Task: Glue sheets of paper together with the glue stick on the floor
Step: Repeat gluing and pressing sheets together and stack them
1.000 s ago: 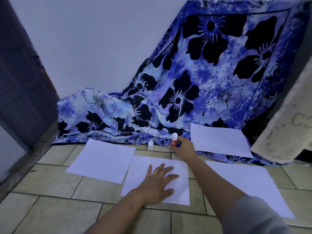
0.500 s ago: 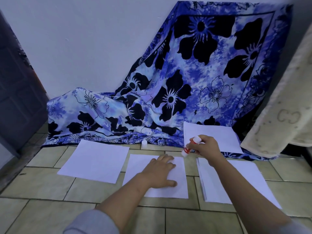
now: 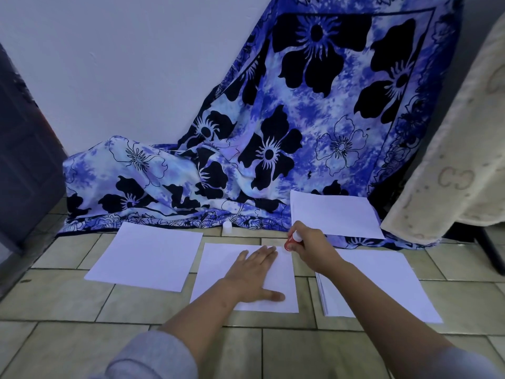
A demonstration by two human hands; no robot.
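A white sheet of paper (image 3: 216,272) lies on the tiled floor straight ahead. My left hand (image 3: 252,274) presses flat on it with fingers spread. My right hand (image 3: 311,248) grips a red and white glue stick (image 3: 292,241), tilted with its tip down at the sheet's far right corner. The white cap (image 3: 227,227) stands on the floor by the cloth's hem. Another sheet (image 3: 147,258) lies to the left, a stack of sheets (image 3: 382,285) to the right, and one more sheet (image 3: 334,214) rests on the cloth behind.
A blue flowered cloth (image 3: 273,132) hangs down the wall and spreads over the floor. A cream blanket (image 3: 459,165) hangs at the right. A dark door (image 3: 24,165) stands at the left.
My right hand turned the glue stick from upright to tip down and brought it to the middle sheet's far right corner. My left hand stayed flat on that sheet.
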